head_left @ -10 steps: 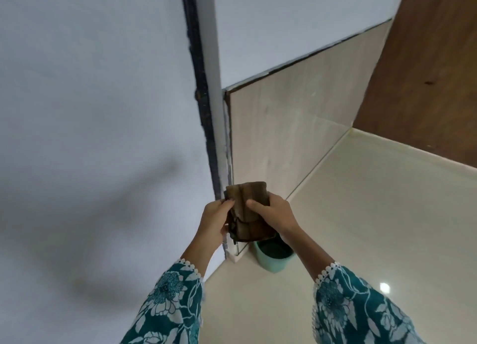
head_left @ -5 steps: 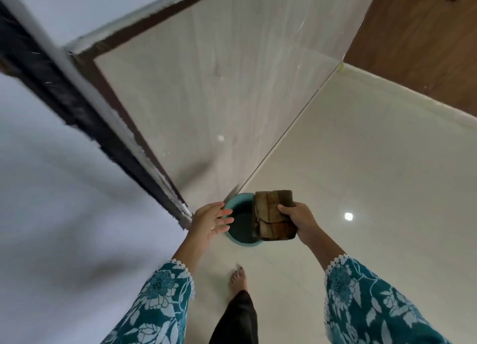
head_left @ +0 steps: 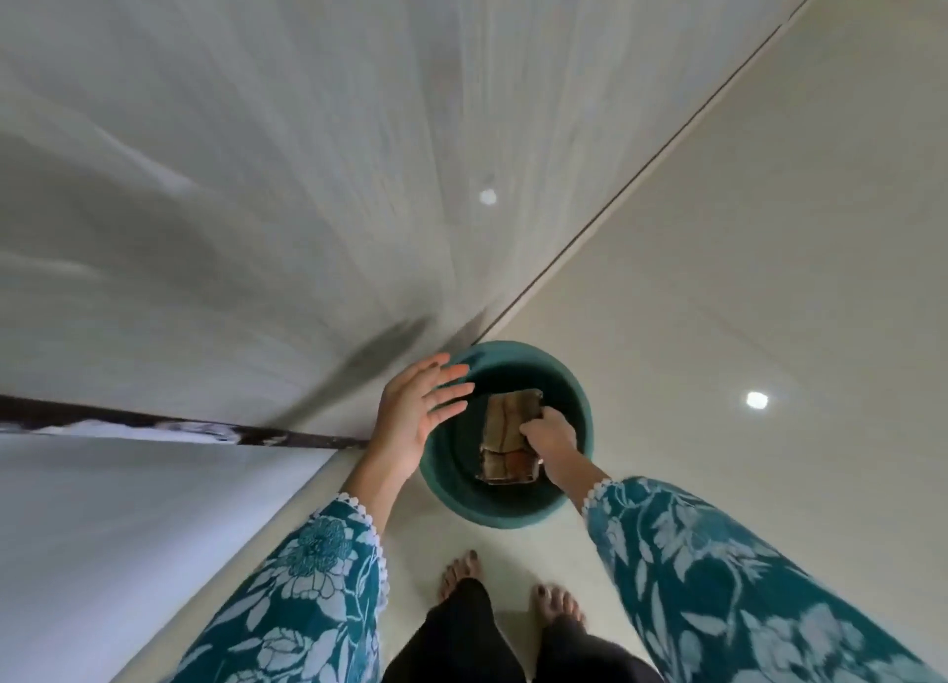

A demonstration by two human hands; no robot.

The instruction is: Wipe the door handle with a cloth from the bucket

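A teal bucket (head_left: 574, 498) stands on the floor against the pale door panel. My right hand (head_left: 551, 439) grips a folded brown cloth (head_left: 510, 439) and holds it low inside the bucket. My left hand (head_left: 418, 416) hovers at the bucket's left rim, palm open and fingers spread, holding nothing. The door handle is out of view.
The light wood-grain door panel (head_left: 308, 169) fills the upper left, with a dark frame edge (head_left: 179, 428) and a white wall (head_left: 102, 528) below it. Glossy cream floor tiles (head_left: 744, 272) spread to the right. My bare feet (head_left: 461, 575) stand just behind the bucket.
The view has tipped down from the wall to the floor. My left hand let go of the cloth, and my right hand has lowered the cloth into the bucket.
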